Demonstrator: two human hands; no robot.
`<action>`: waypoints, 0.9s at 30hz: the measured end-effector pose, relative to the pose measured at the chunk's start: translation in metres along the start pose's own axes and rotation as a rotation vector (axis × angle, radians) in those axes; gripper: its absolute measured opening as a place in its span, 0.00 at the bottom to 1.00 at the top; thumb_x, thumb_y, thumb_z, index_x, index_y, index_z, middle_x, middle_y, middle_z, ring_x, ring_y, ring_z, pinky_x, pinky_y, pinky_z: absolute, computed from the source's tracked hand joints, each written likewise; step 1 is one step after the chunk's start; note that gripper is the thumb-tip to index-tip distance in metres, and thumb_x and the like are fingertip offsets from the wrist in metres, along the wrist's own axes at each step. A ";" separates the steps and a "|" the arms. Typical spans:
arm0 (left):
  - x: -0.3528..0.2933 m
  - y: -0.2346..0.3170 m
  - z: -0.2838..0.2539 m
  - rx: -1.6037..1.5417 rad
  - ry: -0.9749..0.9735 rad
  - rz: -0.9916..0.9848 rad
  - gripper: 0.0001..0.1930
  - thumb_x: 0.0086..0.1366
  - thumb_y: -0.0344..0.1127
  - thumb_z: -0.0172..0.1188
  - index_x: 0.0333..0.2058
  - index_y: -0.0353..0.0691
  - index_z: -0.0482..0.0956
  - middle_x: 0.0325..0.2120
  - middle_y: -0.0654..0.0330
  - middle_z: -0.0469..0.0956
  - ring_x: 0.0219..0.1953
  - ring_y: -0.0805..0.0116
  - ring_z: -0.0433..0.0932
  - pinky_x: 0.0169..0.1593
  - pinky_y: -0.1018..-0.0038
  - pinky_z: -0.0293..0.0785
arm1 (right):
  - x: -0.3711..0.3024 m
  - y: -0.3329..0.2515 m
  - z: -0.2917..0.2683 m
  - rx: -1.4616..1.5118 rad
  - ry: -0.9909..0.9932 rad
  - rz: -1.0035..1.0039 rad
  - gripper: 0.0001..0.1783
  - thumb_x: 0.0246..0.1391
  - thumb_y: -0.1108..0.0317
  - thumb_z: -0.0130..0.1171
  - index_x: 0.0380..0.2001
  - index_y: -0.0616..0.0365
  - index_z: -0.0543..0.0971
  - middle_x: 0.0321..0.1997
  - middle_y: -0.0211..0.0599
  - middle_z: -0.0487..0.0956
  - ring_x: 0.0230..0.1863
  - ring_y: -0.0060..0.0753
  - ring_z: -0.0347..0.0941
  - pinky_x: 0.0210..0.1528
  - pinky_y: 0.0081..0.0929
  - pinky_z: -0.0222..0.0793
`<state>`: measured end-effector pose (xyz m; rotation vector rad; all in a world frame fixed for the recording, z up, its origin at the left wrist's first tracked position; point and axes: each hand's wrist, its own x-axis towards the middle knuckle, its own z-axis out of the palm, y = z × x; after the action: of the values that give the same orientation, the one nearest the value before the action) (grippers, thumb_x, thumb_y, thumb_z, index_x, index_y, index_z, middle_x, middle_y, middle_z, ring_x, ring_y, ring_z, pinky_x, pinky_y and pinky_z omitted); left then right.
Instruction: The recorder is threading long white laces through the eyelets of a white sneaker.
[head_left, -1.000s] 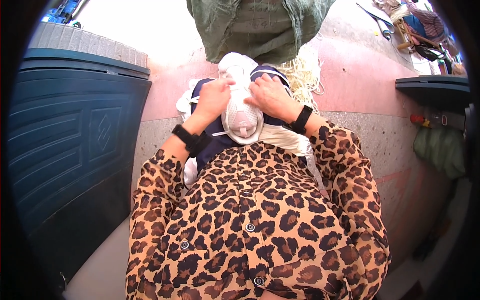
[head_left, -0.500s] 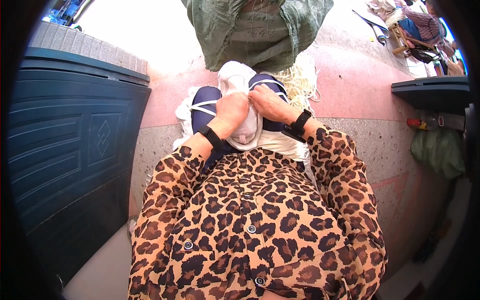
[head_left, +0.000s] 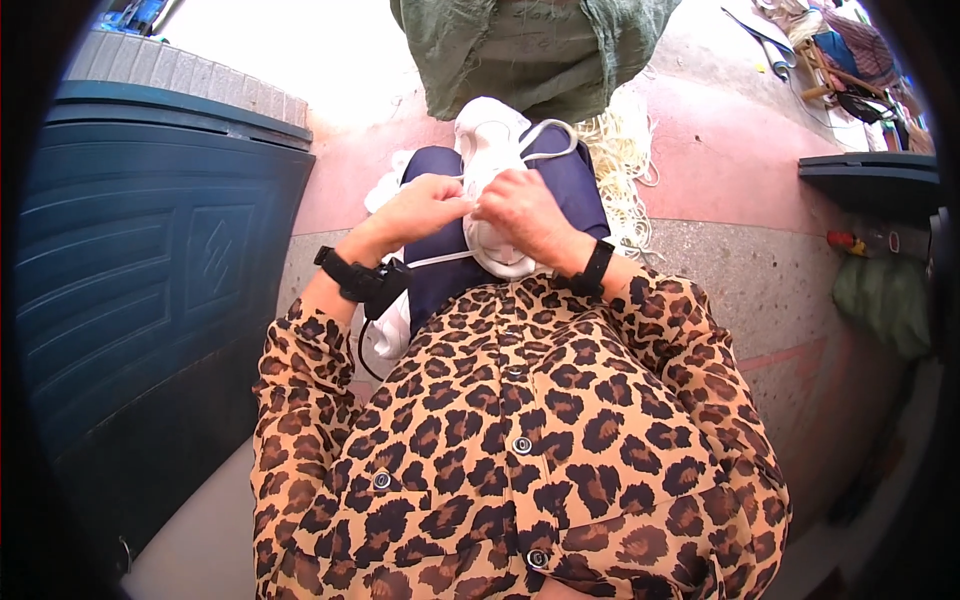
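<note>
A white shoe point(head_left: 490, 135) lies lengthwise on my lap between dark blue trouser legs, its toe and heel ends showing past my hands. My left hand point(head_left: 425, 212) is closed in a pinch over the shoe's middle, at the lacing. Right beside it, my right hand point(head_left: 530, 215) is also closed, fingertips bunched on the lace there. A white shoelace point(head_left: 552, 126) loops out over my right thigh, and another stretch of it crosses my left thigh. The lace between my fingertips is mostly hidden.
A green woven sack point(head_left: 530, 60) stands ahead of my knees. A heap of cream laces point(head_left: 622, 165) lies on the floor to its right. White shoes or cloth point(head_left: 392, 335) show by my left leg. A dark blue door panel point(head_left: 150, 240) stands at left.
My left hand has shifted left and turned, my right has come over the shoe's middle. The lace now loops out at the right. The view has tilted slightly.
</note>
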<state>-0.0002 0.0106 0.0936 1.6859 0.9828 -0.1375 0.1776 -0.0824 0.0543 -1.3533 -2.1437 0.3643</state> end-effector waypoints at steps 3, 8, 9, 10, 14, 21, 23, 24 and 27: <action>-0.010 -0.014 -0.005 -0.302 0.093 0.013 0.11 0.63 0.35 0.47 0.36 0.32 0.72 0.22 0.62 0.74 0.23 0.77 0.70 0.29 0.80 0.68 | 0.001 -0.028 -0.002 0.351 -0.248 -0.216 0.04 0.44 0.68 0.56 0.24 0.52 0.78 0.23 0.35 0.75 0.29 0.39 0.74 0.35 0.37 0.69; -0.006 -0.028 0.011 -0.220 0.231 0.004 0.16 0.65 0.33 0.46 0.49 0.32 0.64 0.24 0.63 0.75 0.22 0.78 0.70 0.28 0.82 0.68 | 0.013 -0.011 -0.007 0.189 -0.240 0.030 0.12 0.46 0.64 0.58 0.34 0.57 0.74 0.23 0.45 0.76 0.28 0.47 0.75 0.30 0.39 0.70; -0.003 -0.029 0.015 -0.211 0.217 -0.006 0.16 0.65 0.33 0.46 0.49 0.31 0.65 0.24 0.63 0.75 0.22 0.78 0.70 0.28 0.82 0.68 | 0.021 0.002 -0.005 0.155 -0.124 0.133 0.15 0.48 0.60 0.58 0.35 0.58 0.74 0.25 0.47 0.77 0.30 0.48 0.76 0.31 0.39 0.70; 0.003 -0.030 0.019 -0.231 0.224 -0.053 0.15 0.63 0.33 0.48 0.46 0.31 0.71 0.21 0.61 0.76 0.23 0.77 0.72 0.28 0.80 0.69 | 0.025 0.014 -0.005 0.129 -0.165 0.177 0.17 0.48 0.58 0.58 0.36 0.58 0.73 0.26 0.48 0.77 0.30 0.49 0.75 0.31 0.39 0.70; 0.028 -0.031 0.035 0.174 0.480 0.067 0.13 0.61 0.37 0.51 0.37 0.35 0.79 0.20 0.54 0.78 0.26 0.68 0.78 0.32 0.73 0.72 | 0.032 0.056 0.000 0.141 -0.278 0.246 0.15 0.50 0.58 0.56 0.34 0.59 0.72 0.27 0.50 0.77 0.32 0.51 0.75 0.34 0.42 0.68; 0.048 -0.031 0.037 0.426 0.627 0.040 0.12 0.61 0.41 0.49 0.30 0.42 0.79 0.25 0.51 0.79 0.31 0.52 0.78 0.36 0.57 0.69 | 0.023 0.057 0.009 0.116 -0.108 0.463 0.14 0.56 0.58 0.49 0.32 0.59 0.71 0.25 0.50 0.76 0.33 0.52 0.74 0.34 0.44 0.67; 0.048 -0.027 0.037 0.504 0.635 0.032 0.11 0.61 0.40 0.49 0.28 0.42 0.78 0.24 0.51 0.79 0.30 0.52 0.78 0.36 0.56 0.68 | 0.017 0.056 0.003 0.225 -0.144 0.446 0.14 0.56 0.58 0.50 0.32 0.60 0.72 0.26 0.50 0.77 0.33 0.52 0.74 0.34 0.43 0.67; 0.048 -0.026 0.036 0.541 0.636 0.048 0.11 0.60 0.40 0.50 0.27 0.42 0.77 0.23 0.52 0.78 0.29 0.52 0.78 0.36 0.55 0.67 | 0.013 0.056 -0.001 0.269 -0.148 0.448 0.14 0.56 0.59 0.51 0.32 0.60 0.72 0.27 0.50 0.77 0.34 0.52 0.74 0.34 0.43 0.67; 0.047 -0.023 0.036 0.659 0.628 0.101 0.10 0.60 0.40 0.51 0.28 0.42 0.77 0.22 0.52 0.78 0.30 0.52 0.77 0.36 0.56 0.67 | 0.002 0.055 -0.011 0.347 -0.188 0.228 0.11 0.53 0.62 0.54 0.32 0.61 0.72 0.26 0.50 0.76 0.31 0.53 0.73 0.33 0.40 0.67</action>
<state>0.0283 0.0059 0.0378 2.4617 1.4068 0.1689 0.2242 -0.0569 0.0360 -1.4024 -1.9548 0.9407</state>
